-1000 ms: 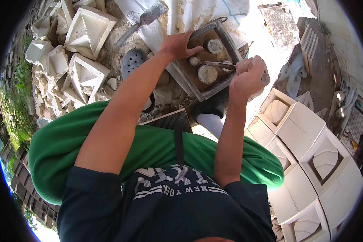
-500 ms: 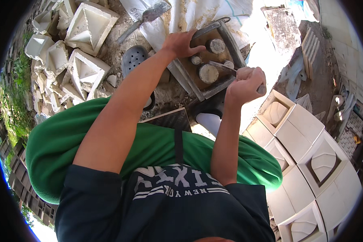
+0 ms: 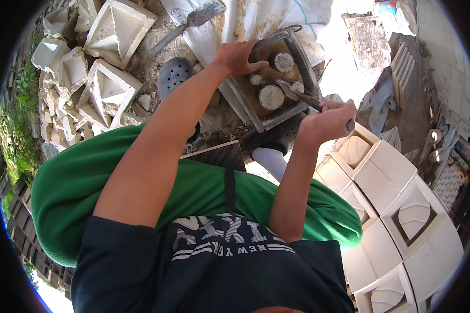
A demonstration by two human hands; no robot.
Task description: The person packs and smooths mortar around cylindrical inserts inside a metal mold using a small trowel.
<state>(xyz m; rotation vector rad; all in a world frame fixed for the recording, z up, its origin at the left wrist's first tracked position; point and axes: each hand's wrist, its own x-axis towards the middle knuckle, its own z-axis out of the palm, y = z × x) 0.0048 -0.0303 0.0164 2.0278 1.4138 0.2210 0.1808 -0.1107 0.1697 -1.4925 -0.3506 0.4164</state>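
A shallow rectangular mould box with grey, crusted walls lies in front of me. Several round pale plugs, among them a large plug, stand up from its brown inner face. My left hand grips the box's far left corner, thumb stretched over the inside and the other fingers partly hidden along the rim. In my closed right hand is the handle of a small trowel. Its narrow blade points left over the box, close to the small plug at the right; whether it touches cannot be made out.
Broken white plaster pieces are heaped at the left. Cream blocks with leaf-shaped recesses stand stacked at the right. Beyond the box lie a white sack and a larger trowel. My grey clog is left of the box.
My right hand has drawn right and slightly nearer, turning the trowel so more of its blade shows. My left hand keeps its place on the box.
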